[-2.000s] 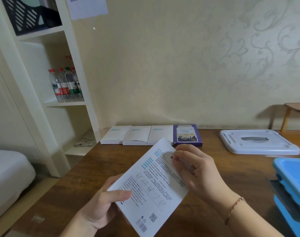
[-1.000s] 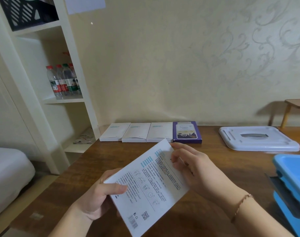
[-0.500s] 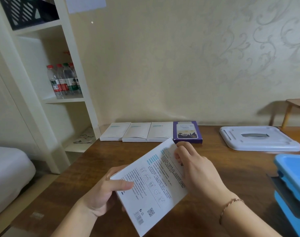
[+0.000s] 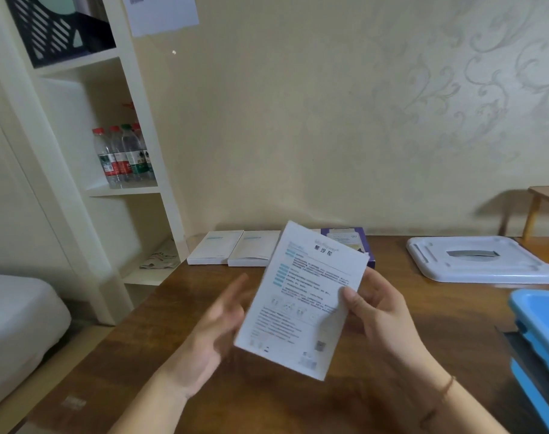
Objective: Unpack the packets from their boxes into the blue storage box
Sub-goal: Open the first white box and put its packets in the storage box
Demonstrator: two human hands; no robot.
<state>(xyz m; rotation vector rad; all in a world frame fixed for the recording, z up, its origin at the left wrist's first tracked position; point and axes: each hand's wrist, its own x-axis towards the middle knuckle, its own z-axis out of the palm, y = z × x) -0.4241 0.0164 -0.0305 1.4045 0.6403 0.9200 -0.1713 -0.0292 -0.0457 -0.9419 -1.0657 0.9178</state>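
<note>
The right hand [image 4: 382,311] holds a white box [image 4: 301,299] upright above the wooden table [image 4: 360,402], thumb on its printed face and fingers curled behind. The left hand [image 4: 216,327] is blurred just left of it, fingers straight and apart. The blue storage box [image 4: 539,314] sits at the right edge, with more boxes [image 4: 232,247] along the far wall.

Single head-worn wide-angle view, looking forward and down across table [image 4: 376,399] toward wall; hands close below.

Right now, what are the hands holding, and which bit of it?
The right hand holds a white box by its right edge, thumb on the printed face. The left hand is open beside it, blurred; whether it touches the box cannot be told.
</note>
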